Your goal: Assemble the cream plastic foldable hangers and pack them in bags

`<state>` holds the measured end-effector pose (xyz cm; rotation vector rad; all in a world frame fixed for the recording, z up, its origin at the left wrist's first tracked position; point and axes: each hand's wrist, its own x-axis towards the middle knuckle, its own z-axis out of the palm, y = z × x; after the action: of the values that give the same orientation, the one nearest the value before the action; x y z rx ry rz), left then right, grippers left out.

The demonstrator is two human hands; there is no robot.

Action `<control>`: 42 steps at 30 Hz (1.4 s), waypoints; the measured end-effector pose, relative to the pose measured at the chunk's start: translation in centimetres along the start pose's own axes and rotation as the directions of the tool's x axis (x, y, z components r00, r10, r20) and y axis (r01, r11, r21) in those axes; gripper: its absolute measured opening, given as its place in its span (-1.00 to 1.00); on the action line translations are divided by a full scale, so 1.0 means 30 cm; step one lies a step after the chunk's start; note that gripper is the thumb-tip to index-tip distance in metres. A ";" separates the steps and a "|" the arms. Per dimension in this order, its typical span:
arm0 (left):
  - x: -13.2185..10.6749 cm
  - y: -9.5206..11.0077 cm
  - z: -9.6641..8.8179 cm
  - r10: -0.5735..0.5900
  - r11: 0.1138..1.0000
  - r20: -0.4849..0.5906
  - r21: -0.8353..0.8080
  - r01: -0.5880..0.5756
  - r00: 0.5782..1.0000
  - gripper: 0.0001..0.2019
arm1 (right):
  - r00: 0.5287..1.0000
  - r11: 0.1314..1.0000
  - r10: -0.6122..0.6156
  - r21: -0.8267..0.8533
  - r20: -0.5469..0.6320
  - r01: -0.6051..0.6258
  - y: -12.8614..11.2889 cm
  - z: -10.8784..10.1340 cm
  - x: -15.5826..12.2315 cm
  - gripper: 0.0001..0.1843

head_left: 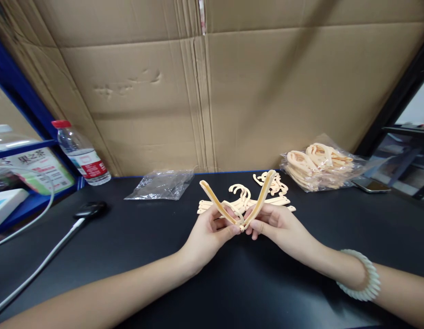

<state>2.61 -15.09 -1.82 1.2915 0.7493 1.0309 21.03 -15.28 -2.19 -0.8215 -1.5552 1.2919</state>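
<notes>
A cream plastic folding hanger (260,201) is held up between both hands, its two arms spread in a V and joined at the bottom. My left hand (215,228) pinches the left arm close to the joint. On the other side, my right hand (272,224) grips the right arm near its lower end, with a pale beaded bracelet (361,275) on that wrist. Just behind the hands lie several similar hangers (283,200) with their hooks pointing away. A small heap of loose cream hook pieces (278,185) sits behind those, partly hidden by the held hanger.
At the back right, a clear bag of cream hanger parts (315,164) lies beside a phone (371,184). A crumpled clear bag (160,185) and a red-capped bottle (85,157) stand at the back left. A white cable (44,265) runs to a black device (90,209). Cardboard (136,91) walls the back.
</notes>
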 end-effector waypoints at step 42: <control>-0.006 -0.003 -0.003 -0.024 0.993 -0.095 -0.113 0.013 0.995 -0.76 | 0.991 0.999 0.032 -0.013 -0.126 -0.034 -0.023 0.026 -0.028 -0.76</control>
<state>2.49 -15.22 -1.94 1.1431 0.7637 1.1106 20.64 -16.47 -1.72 -0.9240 -1.4586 1.2287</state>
